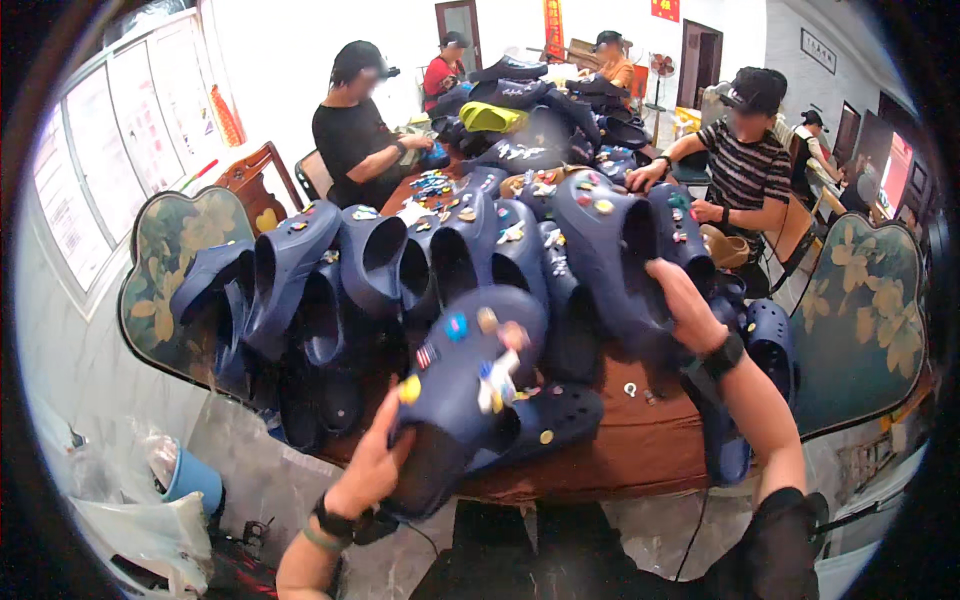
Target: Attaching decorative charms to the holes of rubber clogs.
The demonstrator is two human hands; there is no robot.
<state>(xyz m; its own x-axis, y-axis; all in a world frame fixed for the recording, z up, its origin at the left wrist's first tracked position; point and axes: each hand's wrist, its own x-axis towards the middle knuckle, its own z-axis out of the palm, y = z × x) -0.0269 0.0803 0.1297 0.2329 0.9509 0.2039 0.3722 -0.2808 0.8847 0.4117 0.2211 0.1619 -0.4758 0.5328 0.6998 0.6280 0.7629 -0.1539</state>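
In my left hand (372, 462) is a navy foam clog (470, 350), gripped at its heel end and held over the near edge of the table. Its toe points away from me and carries several small decorations: yellow, blue, white and a striped flag shape. My right hand (688, 310) is at the heel opening of another navy clog (596, 222) on the pile, its fingers partly hidden by the rim. That clog has a few charms on its toe. Under the left-hand clog lies one more navy clog (565, 418) with round holes.
Rows of navy clogs (285, 260) cover the brown tabletop (650, 440), and a taller heap with a lime-green clog (492, 117) rises behind. Loose charms (432, 186) lie mid-table. Several people sit around it. Chair backs (865, 320) flank both sides; a blue bin (192, 478) stands lower left.
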